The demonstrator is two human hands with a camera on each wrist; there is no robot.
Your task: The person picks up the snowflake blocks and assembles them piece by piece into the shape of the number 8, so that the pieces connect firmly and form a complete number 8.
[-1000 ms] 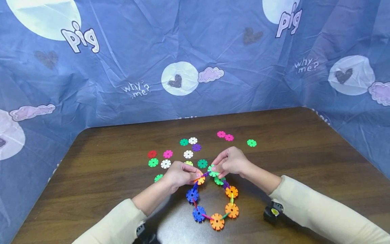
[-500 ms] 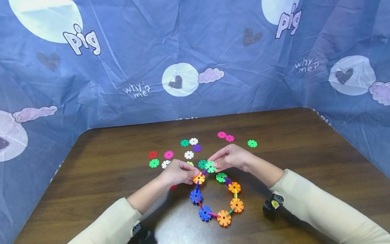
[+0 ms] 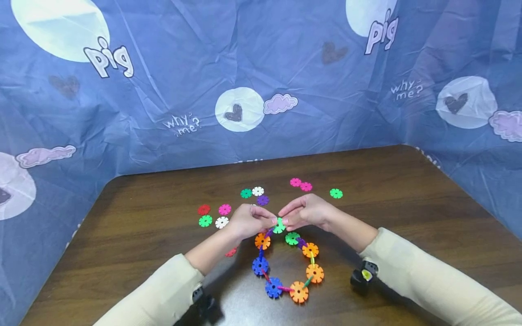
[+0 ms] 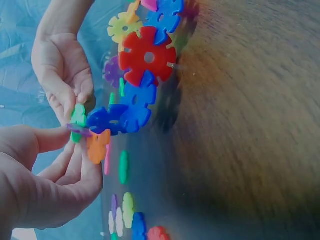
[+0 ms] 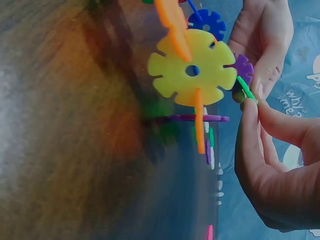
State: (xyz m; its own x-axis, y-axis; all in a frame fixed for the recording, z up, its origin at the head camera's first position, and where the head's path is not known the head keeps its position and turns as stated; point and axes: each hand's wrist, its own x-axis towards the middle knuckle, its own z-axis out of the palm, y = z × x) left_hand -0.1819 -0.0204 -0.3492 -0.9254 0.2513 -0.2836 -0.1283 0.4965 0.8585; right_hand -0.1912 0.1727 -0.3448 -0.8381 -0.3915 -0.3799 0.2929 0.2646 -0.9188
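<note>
Slotted plastic discs form a ring-shaped chain of orange, blue, green and other colours. At its far side, both hands meet at a light green disc (image 3: 279,225). My left hand (image 3: 249,222) pinches its left edge, beside a purple disc (image 4: 78,131) slotted into it. From the right, my right hand (image 3: 313,213) pinches the same green disc between thumb and fingers. A gap separates it from another green disc (image 3: 292,238) at the chain's other end. An orange disc (image 3: 263,241) hangs just below my left fingers. A yellow disc (image 5: 192,67) of the chain shows large in the right wrist view.
Loose discs lie beyond the hands on the brown table (image 3: 379,194): a red disc (image 3: 204,209), a pink disc (image 3: 224,209), a purple disc (image 3: 263,200) and several others. One green disc (image 3: 336,194) lies farther right. A blue printed cloth (image 3: 163,90) stands behind the table.
My left hand has moved from the orange disc up and right to the light green disc. The right hand still holds that disc, and the gap to the other green disc has widened since a second ago.
</note>
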